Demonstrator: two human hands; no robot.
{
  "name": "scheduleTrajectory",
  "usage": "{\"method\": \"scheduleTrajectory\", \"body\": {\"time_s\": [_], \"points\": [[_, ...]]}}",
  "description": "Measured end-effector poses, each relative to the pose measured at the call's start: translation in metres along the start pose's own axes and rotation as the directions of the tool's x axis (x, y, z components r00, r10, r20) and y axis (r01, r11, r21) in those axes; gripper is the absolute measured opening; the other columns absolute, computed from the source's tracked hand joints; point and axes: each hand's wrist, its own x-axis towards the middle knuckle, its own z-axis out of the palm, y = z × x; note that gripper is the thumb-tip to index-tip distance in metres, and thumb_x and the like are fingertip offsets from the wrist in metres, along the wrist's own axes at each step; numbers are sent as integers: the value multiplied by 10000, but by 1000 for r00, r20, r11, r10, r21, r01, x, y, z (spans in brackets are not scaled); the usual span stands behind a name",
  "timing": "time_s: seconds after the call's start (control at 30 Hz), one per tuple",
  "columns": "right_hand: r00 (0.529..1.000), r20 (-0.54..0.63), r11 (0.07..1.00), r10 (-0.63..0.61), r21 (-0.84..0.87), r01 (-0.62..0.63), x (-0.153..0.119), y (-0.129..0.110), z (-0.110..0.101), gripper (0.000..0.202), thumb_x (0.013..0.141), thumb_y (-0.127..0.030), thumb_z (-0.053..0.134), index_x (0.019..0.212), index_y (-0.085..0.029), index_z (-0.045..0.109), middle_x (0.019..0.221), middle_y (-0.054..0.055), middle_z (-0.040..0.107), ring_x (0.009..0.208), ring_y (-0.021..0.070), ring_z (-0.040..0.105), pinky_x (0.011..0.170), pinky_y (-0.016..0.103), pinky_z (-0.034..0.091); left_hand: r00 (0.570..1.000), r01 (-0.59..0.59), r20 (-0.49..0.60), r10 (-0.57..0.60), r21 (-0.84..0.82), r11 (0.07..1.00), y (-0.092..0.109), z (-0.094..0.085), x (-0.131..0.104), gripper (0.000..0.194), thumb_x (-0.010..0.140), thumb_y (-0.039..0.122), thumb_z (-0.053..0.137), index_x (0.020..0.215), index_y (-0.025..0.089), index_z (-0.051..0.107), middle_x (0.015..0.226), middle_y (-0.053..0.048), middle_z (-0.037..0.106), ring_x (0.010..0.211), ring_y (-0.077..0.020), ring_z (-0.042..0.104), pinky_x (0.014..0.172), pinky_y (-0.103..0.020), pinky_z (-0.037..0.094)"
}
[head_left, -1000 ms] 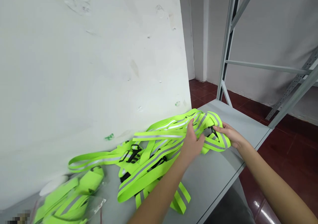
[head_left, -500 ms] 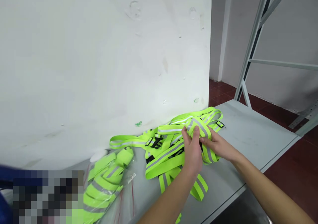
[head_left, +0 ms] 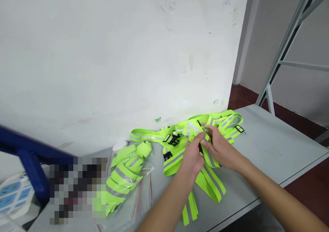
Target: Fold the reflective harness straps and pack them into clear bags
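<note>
Both hands grip a folded neon-yellow reflective strap (head_left: 191,128) with a grey stripe, above the pile. My left hand (head_left: 193,155) pinches it with the thumb on top. On the other side my right hand (head_left: 220,146) has its fingers closed on the same strap, close to my left hand's fingertips. Under and around them lies a tangled heap of reflective straps (head_left: 172,162), with a black clip buckle (head_left: 174,138) at its left and a black slider (head_left: 239,129) at its right. Several strap ends hang toward the front of the table. My palms hide part of the folded strap.
Left of the heap, a clear plastic bag (head_left: 126,181) holds rolled reflective straps. More clear bags with red seal lines lie beside it on the grey table (head_left: 267,146). A white wall (head_left: 128,60) rises behind. A blue bar (head_left: 33,172) stands left, a metal frame (head_left: 276,65) right.
The view has swung left, so things appear farther right. My right hand has moved up along the folded strap, nearer its top edge; both hands still hold it.
</note>
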Motion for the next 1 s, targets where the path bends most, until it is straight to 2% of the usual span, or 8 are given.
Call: {"method": "scheduleTrajectory", "body": {"time_s": [0.1,0.2,0.3,0.43,0.53,0.67,0.87,1.0], "points": [[976,-178,987,-124,-124,103,6,3,11,435,974,-469,348,1296,-178,379,1050,109,506,982,249,505,877,442,443,999,5,40,-3,-41,999,14,-8,3,251,687,156,746,933,136,696,968,-74,746,951,-219,691,815,-264,541],[919,-240,934,-312,-254,251,10,11,11,456,977,-525,271,1234,-186,433,1034,106,507,982,261,487,876,462,418,995,39,93,-34,-45,998,29,-20,7,264,751,164,692,1012,126,684,935,-85,753,881,-237,712,824,-324,564],[858,-151,830,-491,-381,408,9,20,4,555,944,-618,253,1261,-197,426,1147,136,507,1063,294,474,906,488,398,985,108,142,-96,-77,991,45,-36,9,324,812,163,622,1133,128,649,912,-90,757,866,-249,721,849,-369,567],[763,51,643,-645,-503,577,9,31,2,828,758,-751,522,1337,-178,376,1264,184,486,1175,349,443,968,521,379,974,197,142,-178,-133,971,62,-54,8,391,858,171,551,1239,92,588,930,-117,754,870,-260,723,874,-398,561],[685,103,495,-721,-615,614,12,31,11,679,796,-546,662,1319,-190,415,1302,188,500,1255,355,409,1010,529,351,965,240,143,-219,-155,958,67,-64,6,418,864,169,533,1272,79,563,960,-129,749,879,-262,722,888,-402,554],[606,209,312,-767,-704,638,23,21,24,381,864,-123,544,1232,-211,503,1287,134,568,1256,292,448,1037,501,313,950,291,163,-265,-163,943,65,-72,2,404,859,158,526,1250,71,576,960,-135,746,870,-265,721,885,-402,550],[589,276,283,-759,-676,681,44,14,34,287,734,-73,490,979,-188,587,863,59,655,802,219,572,1014,498,319,957,280,114,-266,-134,951,57,-82,-3,347,844,177,562,1164,55,615,885,-126,748,826,-254,718,853,-373,552],[601,223,284,-767,-722,631,51,15,42,276,729,-11,467,895,-199,584,804,39,632,778,201,549,984,464,338,939,336,118,-324,-103,936,53,-88,-2,326,840,201,583,1137,75,627,882,-112,748,838,-249,717,854,-364,547]]}}
